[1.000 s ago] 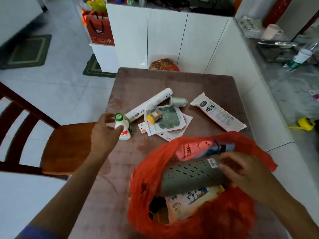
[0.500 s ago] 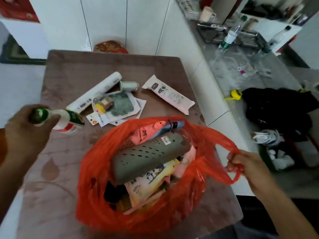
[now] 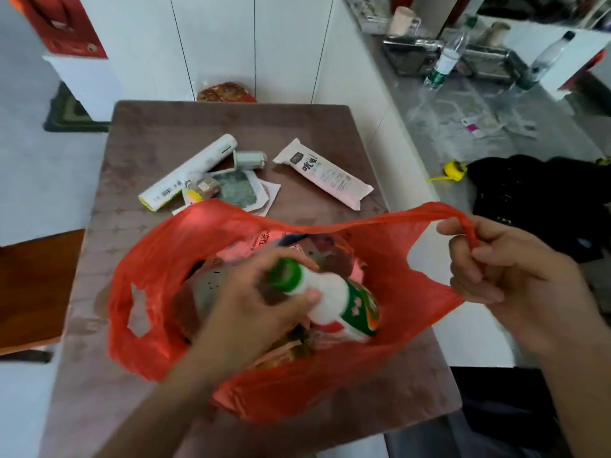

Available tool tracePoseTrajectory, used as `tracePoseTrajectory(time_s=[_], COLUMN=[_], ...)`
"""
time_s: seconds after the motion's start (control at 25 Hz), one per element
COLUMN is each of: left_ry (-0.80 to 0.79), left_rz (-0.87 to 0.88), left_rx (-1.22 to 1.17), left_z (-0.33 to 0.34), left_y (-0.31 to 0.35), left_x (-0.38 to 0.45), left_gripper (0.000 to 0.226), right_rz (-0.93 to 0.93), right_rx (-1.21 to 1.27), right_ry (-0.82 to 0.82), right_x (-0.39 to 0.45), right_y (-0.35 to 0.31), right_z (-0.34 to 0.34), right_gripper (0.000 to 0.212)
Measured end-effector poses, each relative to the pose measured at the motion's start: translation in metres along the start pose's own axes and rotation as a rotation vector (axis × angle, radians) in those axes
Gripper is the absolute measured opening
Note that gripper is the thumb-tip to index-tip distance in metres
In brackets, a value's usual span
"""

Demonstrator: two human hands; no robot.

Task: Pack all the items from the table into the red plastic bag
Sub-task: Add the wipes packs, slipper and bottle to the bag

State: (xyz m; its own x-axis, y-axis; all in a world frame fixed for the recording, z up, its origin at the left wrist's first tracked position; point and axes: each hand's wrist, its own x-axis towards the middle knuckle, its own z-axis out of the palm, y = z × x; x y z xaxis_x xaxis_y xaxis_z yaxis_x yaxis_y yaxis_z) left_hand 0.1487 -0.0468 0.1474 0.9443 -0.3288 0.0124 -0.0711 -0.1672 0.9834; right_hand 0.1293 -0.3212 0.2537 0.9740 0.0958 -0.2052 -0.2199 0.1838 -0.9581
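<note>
The red plastic bag (image 3: 390, 285) sat on the near half of the brown bench (image 3: 139, 147), its mouth pulled wide open. The left hand (image 3: 251, 312) reached in over the opening from six o'clock, its fingers (image 3: 307, 296) wrapped around the neck of a white bottle (image 3: 334, 302) with a green cap; the bottle lay tilted, cap toward ten o'clock and its green and red label end low inside the bag toward four o'clock. Under it lay other packed goods (a grey perforated piece and a pink packet with print could be made out, the rest too blurred to name).

The right hand (image 3: 509, 276) was at three o'clock of the bag, beyond the bench edge, fingers (image 3: 476, 269) pinched closed on one stretched bag handle (image 3: 439, 213), drawing that side up and outward. The other handle hung slack at nine o'clock, showing its cut-out hole.

Still on the bench, at twelve o'clock of the bag: a long white roll (image 3: 188, 171) lying diagonally, a small pale green cylinder (image 3: 249, 159) just beside its far end, a flat packet with a dark green pad (image 3: 238, 188) on a few loose cards, a small brown and yellow item (image 3: 201, 190) resting at that packet's left edge, and, apart toward one o'clock, a long white printed packet (image 3: 325, 175).
</note>
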Motion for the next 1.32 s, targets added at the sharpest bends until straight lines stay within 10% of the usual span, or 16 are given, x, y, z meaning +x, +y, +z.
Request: tracePoseTrajectory(time_s=[0.36,0.52,0.76,0.96,1.08,1.2,1.32], left_ry=[-0.401,-0.228,-0.200,0.141,0.372,0.341,0.024], left_rz=[0.179,-0.226,-0.106,0.051,0.193,0.178,-0.060], left_rx=[0.527,0.341,0.509,0.460,0.674,1.064,1.189], left_z=[0.122,0.100,0.112,0.015,-0.058,-0.100,-0.118], left_y=[-0.036,-0.071,-0.056,0.001,0.019,-0.001,-0.032], left_x=[0.041,0.055,0.058,0.027,0.036,0.065,0.080], left_gripper=[0.022,0.037,0.046,0.028,0.021,0.023,0.022], right_rz=[0.020,0.048,0.085,0.145,-0.255,-0.571,-0.071], right_rx=[-0.045,0.002,-0.112,-0.606,-1.217,-1.393,-1.553], right_ry=[0.013,0.047,0.102,0.530,0.706,0.316,-0.010], right_x=[-0.015,-0.013,-0.015,0.004,0.013,0.030,0.084], right_y=[-0.001,0.003,0.007,0.034,0.045,0.070,0.109], right_z=[-0.001,-0.015,-0.012,-0.015,0.015,0.093,0.115], right_gripper=[0.039,0.041,0.034,0.028,0.059,0.050,0.048])
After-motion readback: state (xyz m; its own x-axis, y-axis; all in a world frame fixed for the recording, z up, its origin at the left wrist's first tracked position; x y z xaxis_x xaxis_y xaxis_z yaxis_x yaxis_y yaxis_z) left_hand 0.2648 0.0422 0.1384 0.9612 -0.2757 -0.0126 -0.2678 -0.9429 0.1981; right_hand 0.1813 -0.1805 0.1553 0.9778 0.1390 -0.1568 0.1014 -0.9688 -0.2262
